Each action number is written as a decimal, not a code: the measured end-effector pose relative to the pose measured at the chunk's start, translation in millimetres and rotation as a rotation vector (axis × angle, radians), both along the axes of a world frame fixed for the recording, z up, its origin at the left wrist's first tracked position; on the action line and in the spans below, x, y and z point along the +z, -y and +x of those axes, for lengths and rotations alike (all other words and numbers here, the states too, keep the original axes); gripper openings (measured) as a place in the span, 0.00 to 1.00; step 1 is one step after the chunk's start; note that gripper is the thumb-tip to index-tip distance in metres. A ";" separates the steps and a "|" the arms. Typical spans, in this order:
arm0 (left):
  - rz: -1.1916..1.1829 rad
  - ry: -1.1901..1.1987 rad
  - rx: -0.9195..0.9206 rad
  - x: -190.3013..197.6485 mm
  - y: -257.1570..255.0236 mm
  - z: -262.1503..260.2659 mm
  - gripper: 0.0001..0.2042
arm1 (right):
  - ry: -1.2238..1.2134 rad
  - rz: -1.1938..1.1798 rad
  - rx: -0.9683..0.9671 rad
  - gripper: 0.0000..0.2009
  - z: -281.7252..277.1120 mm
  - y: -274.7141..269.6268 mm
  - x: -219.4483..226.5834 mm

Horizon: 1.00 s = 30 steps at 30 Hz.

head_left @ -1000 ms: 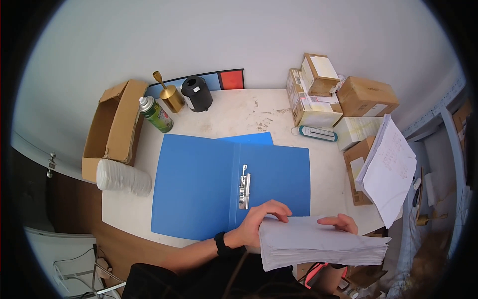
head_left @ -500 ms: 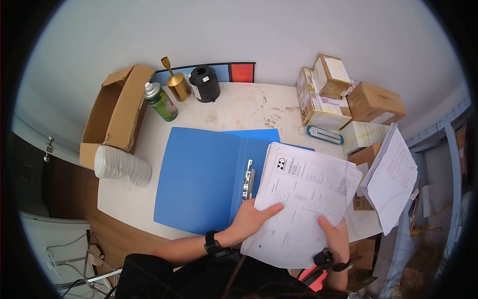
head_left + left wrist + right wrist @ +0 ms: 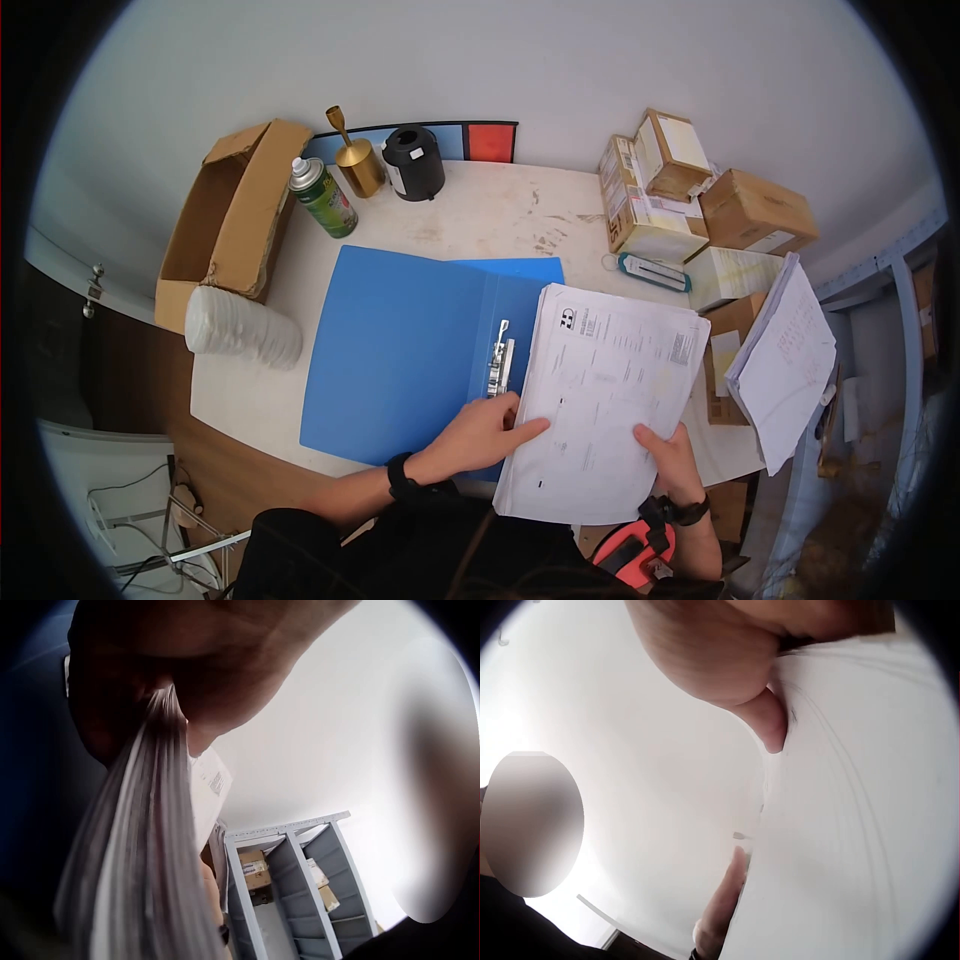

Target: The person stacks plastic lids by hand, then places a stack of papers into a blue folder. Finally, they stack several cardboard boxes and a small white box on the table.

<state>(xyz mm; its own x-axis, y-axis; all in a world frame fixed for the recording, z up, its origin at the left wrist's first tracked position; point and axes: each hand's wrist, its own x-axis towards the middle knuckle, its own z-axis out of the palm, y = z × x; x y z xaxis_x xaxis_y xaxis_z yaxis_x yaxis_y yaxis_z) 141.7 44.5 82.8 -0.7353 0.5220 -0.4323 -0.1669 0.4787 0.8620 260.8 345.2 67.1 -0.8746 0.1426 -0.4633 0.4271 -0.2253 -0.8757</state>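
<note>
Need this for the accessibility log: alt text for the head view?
Both hands, left hand and right hand, hold a stack of papers over the right half of an open blue folder on a white table.

On the table (image 3: 470, 225) an open folder (image 3: 400, 360) lies in the middle. The paper stack (image 3: 605, 400) is over its right half. Behind the folder stand a spray can (image 3: 322, 197) and a cup (image 3: 413, 163). Boxes (image 3: 690, 200) are at the right, an open carton (image 3: 225, 225) at the left.
</note>
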 end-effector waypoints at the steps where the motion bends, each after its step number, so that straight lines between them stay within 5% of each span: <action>1: -0.180 -0.130 -0.084 8.1 10.2 -5.4 0.16 | -0.010 0.010 0.008 0.22 -2.6 -1.3 0.6; 2: -0.362 -0.258 -0.168 12.2 20.4 -9.0 0.15 | -0.020 0.018 0.017 0.23 -5.3 -2.2 -0.2; 6: -0.242 -0.463 0.098 -7.9 37.7 -11.1 0.17 | 0.006 -0.008 0.084 0.23 -16.3 -2.8 -14.5; 18: -0.252 -0.416 0.095 -29.0 30.1 -13.5 0.21 | 0.009 -0.054 0.111 0.20 -37.9 0.5 -43.2; 30: -0.320 -0.517 0.111 -33.0 21.3 -8.3 0.23 | -0.001 0.140 0.170 0.19 -43.3 9.7 4.0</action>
<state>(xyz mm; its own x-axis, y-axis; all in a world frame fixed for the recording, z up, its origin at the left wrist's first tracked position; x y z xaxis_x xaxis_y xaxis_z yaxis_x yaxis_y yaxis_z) 133.5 23.3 49.8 -0.9339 0.3338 -0.1285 0.1703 0.7309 0.6609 217.5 335.4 71.1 -0.8920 0.0561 -0.4485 0.4477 -0.0262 -0.8938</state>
